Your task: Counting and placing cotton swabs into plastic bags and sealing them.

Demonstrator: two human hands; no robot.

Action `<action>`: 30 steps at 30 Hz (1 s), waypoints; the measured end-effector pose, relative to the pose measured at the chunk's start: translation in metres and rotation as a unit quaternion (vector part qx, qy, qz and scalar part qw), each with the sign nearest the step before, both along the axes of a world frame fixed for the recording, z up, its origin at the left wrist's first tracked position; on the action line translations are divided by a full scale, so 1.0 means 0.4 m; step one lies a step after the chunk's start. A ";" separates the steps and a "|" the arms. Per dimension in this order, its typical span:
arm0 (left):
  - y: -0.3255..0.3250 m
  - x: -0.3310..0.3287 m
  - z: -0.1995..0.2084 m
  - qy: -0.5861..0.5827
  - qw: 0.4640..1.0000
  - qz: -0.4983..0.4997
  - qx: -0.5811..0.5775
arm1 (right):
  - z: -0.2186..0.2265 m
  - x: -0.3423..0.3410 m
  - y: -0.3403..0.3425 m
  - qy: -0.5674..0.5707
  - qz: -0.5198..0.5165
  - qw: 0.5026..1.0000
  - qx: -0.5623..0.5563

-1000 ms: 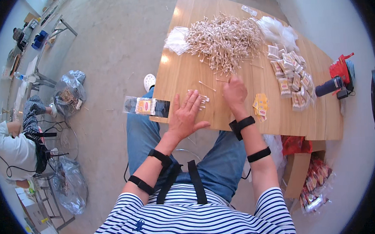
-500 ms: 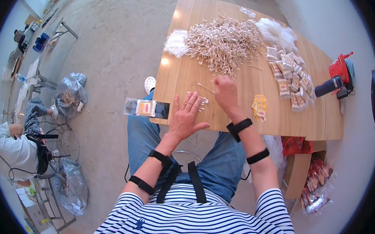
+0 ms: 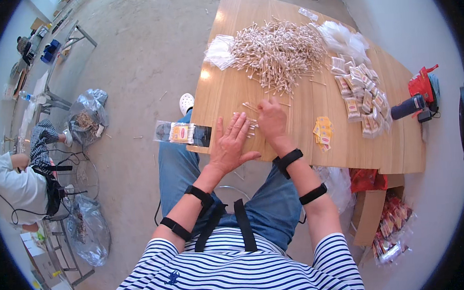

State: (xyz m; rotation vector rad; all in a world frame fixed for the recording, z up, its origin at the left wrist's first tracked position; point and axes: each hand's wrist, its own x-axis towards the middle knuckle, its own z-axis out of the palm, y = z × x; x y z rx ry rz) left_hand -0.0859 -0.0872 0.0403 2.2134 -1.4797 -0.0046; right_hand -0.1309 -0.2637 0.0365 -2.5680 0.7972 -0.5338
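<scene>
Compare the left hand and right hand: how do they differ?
The left hand lies flat and outstretched over loose cotton swabs; the right hand is curled in. The left hand is nearer the swab packet; the right hand is nearer the yellow cards. Both are bare, at the wooden table.

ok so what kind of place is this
Probably a small packing workshop: a large loose heap of cotton swabs and a cluster of filled packets share the wooden table, and another person is at the far left, near clear plastic bags.
</scene>
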 end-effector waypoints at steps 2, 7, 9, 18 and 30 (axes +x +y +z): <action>0.000 0.000 -0.001 0.002 1.000 0.002 -0.001 | 0.002 0.002 0.022 0.000 0.039 0.999 0.013; 0.002 0.001 -0.008 -0.008 1.000 0.009 0.007 | -0.004 -0.009 0.008 0.033 0.120 0.992 0.017; 0.003 0.001 -0.003 -0.008 1.000 0.007 0.004 | -0.004 -0.016 -0.052 -0.027 -0.056 0.996 -0.058; 0.003 0.003 0.005 -0.001 1.000 0.007 0.003 | 0.013 0.020 -0.107 0.009 -0.032 0.999 -0.039; 0.003 0.000 0.007 0.005 1.000 0.004 0.007 | 0.026 0.054 -0.179 -0.027 0.005 0.989 -0.147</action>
